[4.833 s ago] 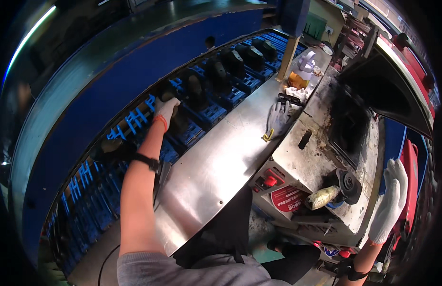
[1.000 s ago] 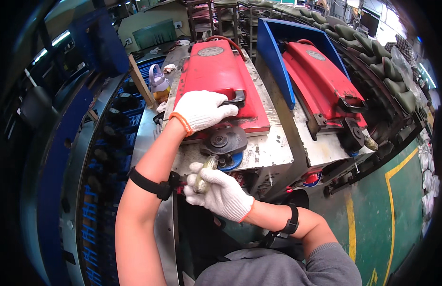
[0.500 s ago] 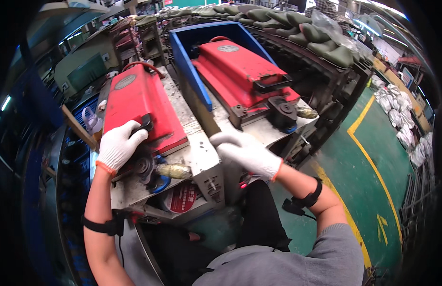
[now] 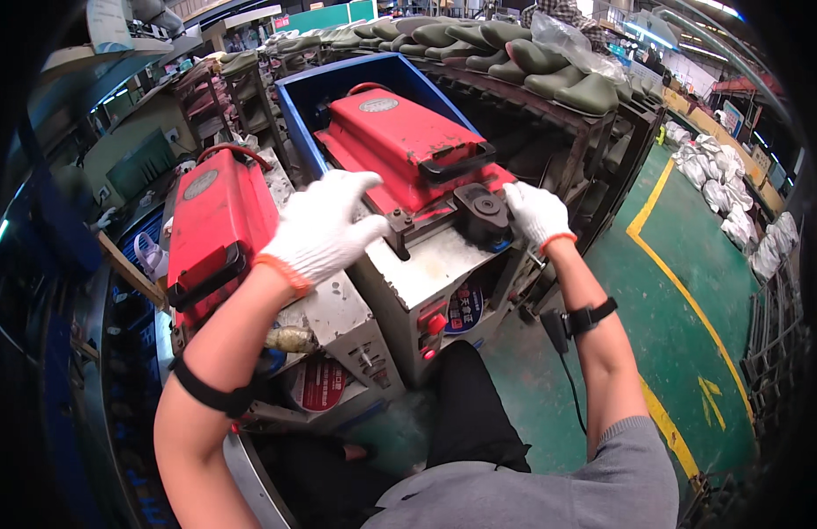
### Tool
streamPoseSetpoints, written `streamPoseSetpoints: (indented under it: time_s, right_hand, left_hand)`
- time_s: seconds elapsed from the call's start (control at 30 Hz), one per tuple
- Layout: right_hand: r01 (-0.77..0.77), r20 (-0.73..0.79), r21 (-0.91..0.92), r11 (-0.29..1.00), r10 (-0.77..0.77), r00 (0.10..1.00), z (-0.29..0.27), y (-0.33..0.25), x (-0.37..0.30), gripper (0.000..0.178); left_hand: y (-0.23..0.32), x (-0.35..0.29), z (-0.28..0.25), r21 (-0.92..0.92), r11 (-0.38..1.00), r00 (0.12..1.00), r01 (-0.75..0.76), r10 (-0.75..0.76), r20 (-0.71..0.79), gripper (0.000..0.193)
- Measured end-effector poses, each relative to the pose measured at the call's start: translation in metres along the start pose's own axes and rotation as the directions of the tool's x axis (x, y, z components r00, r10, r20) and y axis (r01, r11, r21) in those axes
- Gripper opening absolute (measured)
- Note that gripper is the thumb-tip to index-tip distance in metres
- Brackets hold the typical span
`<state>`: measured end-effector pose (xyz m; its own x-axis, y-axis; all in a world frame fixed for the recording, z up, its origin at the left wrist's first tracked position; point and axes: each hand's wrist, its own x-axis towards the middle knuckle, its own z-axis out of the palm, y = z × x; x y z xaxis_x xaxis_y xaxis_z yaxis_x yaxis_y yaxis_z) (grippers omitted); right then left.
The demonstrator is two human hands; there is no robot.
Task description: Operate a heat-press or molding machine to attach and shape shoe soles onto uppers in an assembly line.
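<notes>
Two machines with red metal covers stand side by side before me. My left hand [image 4: 324, 225], in a white knit glove with an orange cuff, is open, fingers spread, in the air between the left red cover [image 4: 197, 212] and the right red cover [image 4: 408, 132]. It holds nothing. My right hand [image 4: 539, 214], gloved alike, closes at the right end of the black rounded cam block [image 4: 483, 212], where a tape-wrapped lever handle showed earlier; the hand hides that handle. Another taped handle [image 4: 292, 339] sticks out at the left machine's front. Black grips, one [image 4: 210, 278] on the left cover, another [image 4: 461, 161] on the right, are free.
A blue open housing [image 4: 302, 115] surrounds the right cover. Behind it, a rack holds many green boots [image 4: 532, 57]. A red button [image 4: 436, 324] sits on the right machine's front. White sacks [image 4: 712, 181] lie beyond the yellow floor line [image 4: 651, 207] at right.
My left hand has let go of the left cover's black grip and moved right, its fingers spreading. My right hand has moved right and back to the right machine's lever. The view has shifted slightly.
</notes>
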<state>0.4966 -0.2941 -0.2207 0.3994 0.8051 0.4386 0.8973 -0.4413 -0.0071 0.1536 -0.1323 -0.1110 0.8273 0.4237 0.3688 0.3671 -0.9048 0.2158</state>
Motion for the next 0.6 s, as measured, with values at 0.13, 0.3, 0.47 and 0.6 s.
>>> streamPoseSetpoints:
  time_s: [0.13, 0.3, 0.47, 0.6]
  right_hand:
    - [-0.091, -0.103, 0.07, 0.993, 0.098, 0.99, -0.001, -0.024, -0.022, 0.031]
    - [-0.253, 0.029, 0.131, 0.959, 0.252, 0.967, -0.031, -0.051, -0.042, 0.048]
    - [-0.074, 0.122, 0.297, 0.952, 0.039, 0.992, -0.038, -0.082, -0.081, 0.063]
    - [-0.054, 0.362, 0.285, 0.957, -0.055, 0.931, -0.066, -0.076, -0.075, 0.073]
  left_hand:
    - [0.008, 0.036, 0.042, 0.106, 0.991, 0.996, -0.076, 0.071, 0.051, 0.075]
    - [0.015, 0.07, 0.074, 0.157, 0.978, 0.99, -0.139, 0.143, -0.014, 0.08]
    - [0.025, 0.069, 0.093, 0.209, 0.975, 0.996, -0.078, 0.065, 0.068, 0.087]
    - [0.026, 0.065, 0.083, 0.233, 0.966, 0.994, -0.11, 0.111, 0.006, 0.092]
